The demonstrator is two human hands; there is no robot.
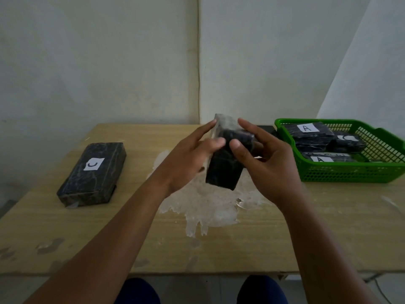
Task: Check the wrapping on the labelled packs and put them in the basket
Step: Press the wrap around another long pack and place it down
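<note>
**A:** Starting at the left of the frame, one dark wrapped pack (92, 174) lies flat on the wooden surface (54, 227), its white label facing up. Untouched, I'd say, and well apart from everything else.

**B:** And in the centre, both hands are up. The left hand (188, 159) and the right hand (267, 163) share a second pack, the held pack (225, 163), lifted clear of the surface and tilted on end.

**A:** How's the grip?

**B:** Both clenched on it. Left thumb and fingers pinch the near side, right thumb presses the front, and loose clear film sticks up past the top end. No label shows from here. This looks like the wrapping check under way.

**A:** Below it there's a pale scuffed patch (203, 207) on the surface. Now to the right of the frame?

**B:** The green basket (350, 174), sitting on the surface near the right hand. I count three labelled packs in the basket (311, 137); two labels read A, and the third is partly hidden.

**A:** So the tally?

**B:** Five packs visible: three in, one in hand, one waiting. More than half done by my reckoning, two left to place.
</note>
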